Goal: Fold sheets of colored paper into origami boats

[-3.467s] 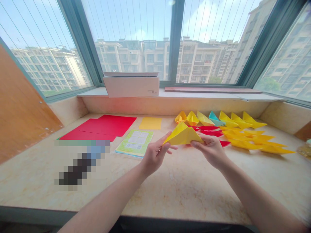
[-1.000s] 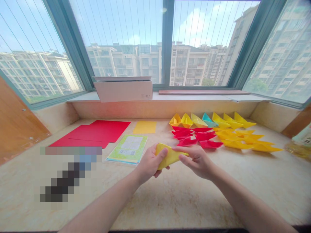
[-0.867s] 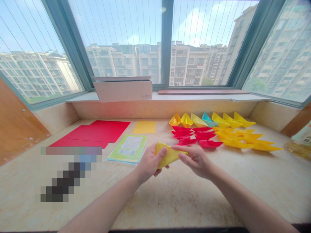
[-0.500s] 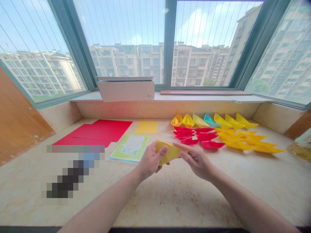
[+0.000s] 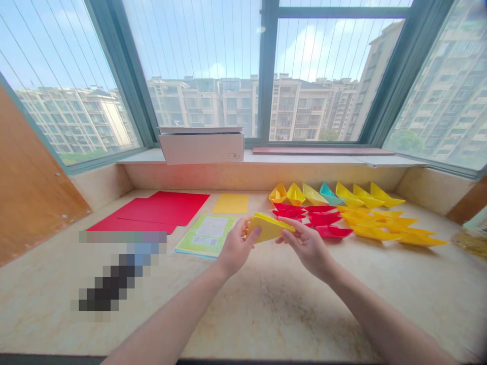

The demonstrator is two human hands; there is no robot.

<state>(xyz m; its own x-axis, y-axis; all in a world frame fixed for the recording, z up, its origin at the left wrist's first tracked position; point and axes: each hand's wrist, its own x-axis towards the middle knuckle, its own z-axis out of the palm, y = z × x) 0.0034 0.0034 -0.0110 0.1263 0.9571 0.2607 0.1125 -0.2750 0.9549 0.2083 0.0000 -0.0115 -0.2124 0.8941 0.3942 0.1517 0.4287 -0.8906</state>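
Note:
A folded piece of yellow paper (image 5: 268,229) is held up over the counter between both hands. My left hand (image 5: 236,244) grips its left end, thumb on the near face and fingers behind. At the pointed right end, my right hand (image 5: 307,245) pinches the paper between thumb and fingers. The top edge shows several layers, slightly parted. Behind my right hand lie red paper boats (image 5: 324,219), partly hidden by it. A green packet of paper (image 5: 207,234) rests just left of my left hand.
Red sheets (image 5: 152,210) and a yellow sheet (image 5: 231,203) lie at the back left. Yellow paper boats (image 5: 375,230) and a blue one (image 5: 329,194) stand in rows on the right. A white box (image 5: 201,148) sits on the sill. Part of the counter at left is pixelated.
The yellow paper has been tilted so its layered top edge shows, and it sits a little higher. My right fingers have moved from its face to the pointed end. The view has tipped up slightly.

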